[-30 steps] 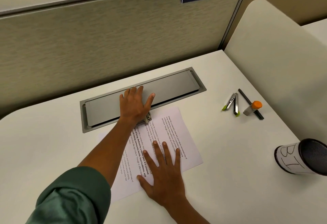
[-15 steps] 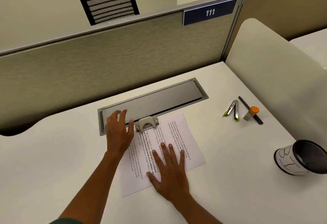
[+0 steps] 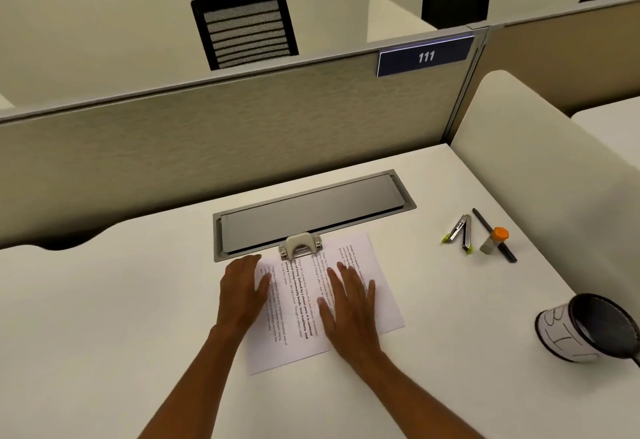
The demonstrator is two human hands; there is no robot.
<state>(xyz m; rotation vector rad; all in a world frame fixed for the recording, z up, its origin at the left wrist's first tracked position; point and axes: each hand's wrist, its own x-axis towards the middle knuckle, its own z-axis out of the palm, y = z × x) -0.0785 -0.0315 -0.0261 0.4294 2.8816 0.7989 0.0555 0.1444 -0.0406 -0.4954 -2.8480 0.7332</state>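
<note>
A printed sheet of paper [image 3: 377, 286] lies on the white desk [image 3: 104, 317]. A small beige hole punch [image 3: 300, 246] sits over the sheet's far edge, free of both hands. My left hand [image 3: 242, 294] lies flat with straight fingers at the sheet's left edge, just short of the punch. My right hand [image 3: 349, 307] rests flat on the middle of the sheet with fingers spread.
A grey metal cable flap [image 3: 311, 215] is set into the desk behind the punch. At the right lie a stapler [image 3: 462, 229], a black pen [image 3: 485, 225] and an orange-capped glue stick [image 3: 493, 240]. A mesh cup [image 3: 585, 326] lies tipped at the right edge. Partition walls stand behind and right.
My left hand has come off the hole punch and slid back and left to the sheet's edge. The punch is now uncovered. My right hand stays on the paper.
</note>
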